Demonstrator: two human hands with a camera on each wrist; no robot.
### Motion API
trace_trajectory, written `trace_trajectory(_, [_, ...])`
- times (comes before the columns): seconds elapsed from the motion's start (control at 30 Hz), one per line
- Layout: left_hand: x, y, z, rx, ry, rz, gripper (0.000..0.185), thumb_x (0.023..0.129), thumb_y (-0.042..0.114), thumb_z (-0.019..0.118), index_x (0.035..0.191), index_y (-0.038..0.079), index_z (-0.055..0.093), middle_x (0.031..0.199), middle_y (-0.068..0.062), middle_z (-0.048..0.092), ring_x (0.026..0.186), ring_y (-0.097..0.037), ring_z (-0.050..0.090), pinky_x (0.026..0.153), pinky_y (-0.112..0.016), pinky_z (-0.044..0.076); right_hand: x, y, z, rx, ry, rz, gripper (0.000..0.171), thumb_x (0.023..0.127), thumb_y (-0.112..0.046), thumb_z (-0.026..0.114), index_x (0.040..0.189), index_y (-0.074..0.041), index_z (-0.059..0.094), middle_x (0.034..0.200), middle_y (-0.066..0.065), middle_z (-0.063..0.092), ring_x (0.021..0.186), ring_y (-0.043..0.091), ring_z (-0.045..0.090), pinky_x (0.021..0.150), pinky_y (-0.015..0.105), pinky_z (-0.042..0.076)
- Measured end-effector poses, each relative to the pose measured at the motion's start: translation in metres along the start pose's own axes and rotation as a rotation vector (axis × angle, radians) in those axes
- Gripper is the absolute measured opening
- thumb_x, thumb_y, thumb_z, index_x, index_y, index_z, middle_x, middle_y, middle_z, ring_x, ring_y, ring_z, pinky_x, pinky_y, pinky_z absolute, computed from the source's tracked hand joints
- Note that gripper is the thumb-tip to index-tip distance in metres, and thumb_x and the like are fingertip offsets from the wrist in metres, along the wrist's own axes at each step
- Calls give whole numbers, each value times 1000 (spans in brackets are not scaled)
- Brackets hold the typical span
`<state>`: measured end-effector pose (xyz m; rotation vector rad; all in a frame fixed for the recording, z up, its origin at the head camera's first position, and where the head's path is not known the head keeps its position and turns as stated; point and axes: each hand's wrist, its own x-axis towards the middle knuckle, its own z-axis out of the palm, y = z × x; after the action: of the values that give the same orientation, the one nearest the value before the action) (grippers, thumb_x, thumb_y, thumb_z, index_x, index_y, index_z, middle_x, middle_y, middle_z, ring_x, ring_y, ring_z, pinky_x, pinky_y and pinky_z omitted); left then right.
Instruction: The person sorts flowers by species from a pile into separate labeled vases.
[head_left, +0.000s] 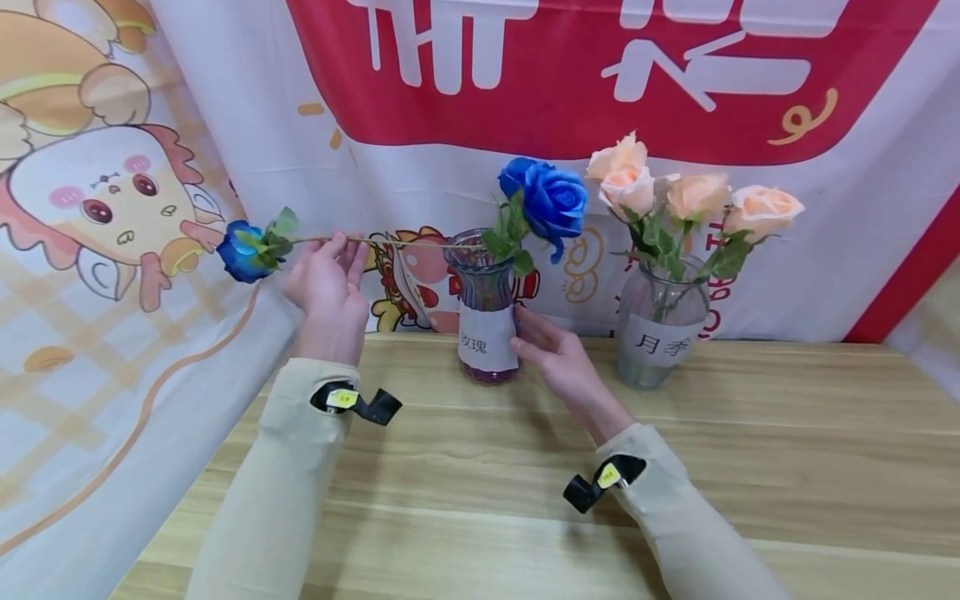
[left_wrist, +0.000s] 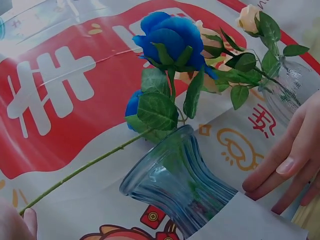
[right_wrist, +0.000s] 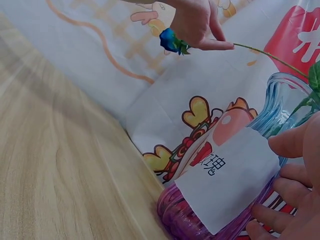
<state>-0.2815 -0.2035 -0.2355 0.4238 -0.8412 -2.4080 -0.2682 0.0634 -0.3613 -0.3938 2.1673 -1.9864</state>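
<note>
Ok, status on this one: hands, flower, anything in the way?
Left hand holds blue rose by stem, horizontal. Right hand steadies purple vase. Stem end at vase mouth; blue roses already inside.

The left hand [head_left: 327, 279] is raised above the wooden table [head_left: 750, 467] and pinches the long green stem of a blue rose [head_left: 243, 250], which lies roughly level, its bloom pointing left and its stem end reaching the mouth of a ribbed glass vase [head_left: 487, 312]. That vase carries a white paper label and already holds 1 blue rose [head_left: 551, 200]. The right hand [head_left: 558, 354] touches its right side, fingers extended. Further right stands a clear vase [head_left: 660, 329] with 4 peach roses [head_left: 693, 196]. A cartoon-printed banner [head_left: 112, 208] hangs behind.
</note>
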Motion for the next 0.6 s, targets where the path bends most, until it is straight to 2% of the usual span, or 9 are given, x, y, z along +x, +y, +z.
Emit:
trace_trajectory(0.17, [1, -5, 4, 9, 29, 42, 20, 98, -2, 70, 115, 7, 66, 106, -9, 71, 101, -24, 74, 93, -32, 65, 0, 0, 0, 11, -8, -2, 63, 109, -23, 59, 167, -24, 34, 173, -4, 36, 162, 23, 33, 133, 47, 28])
trace_trajectory(0.33, [3, -8, 5, 20, 28, 55, 32, 98, -3, 70, 126, 10, 64, 109, -7, 70, 100, -24, 73, 93, -32, 65, 1, 1, 1, 5, -3, -1, 63, 109, -23, 60, 167, -24, 34, 174, -5, 35, 161, 22, 34, 133, 46, 29])
trace_trajectory(0.6, [-1, -20, 16, 19, 10, 90, 36, 96, -5, 72, 125, 13, 62, 106, -10, 70, 92, -24, 72, 88, -33, 65, 0, 1, 1, -21, 9, 3, 64, 109, -25, 60, 167, -25, 34, 174, -6, 34, 161, 21, 35, 133, 48, 29])
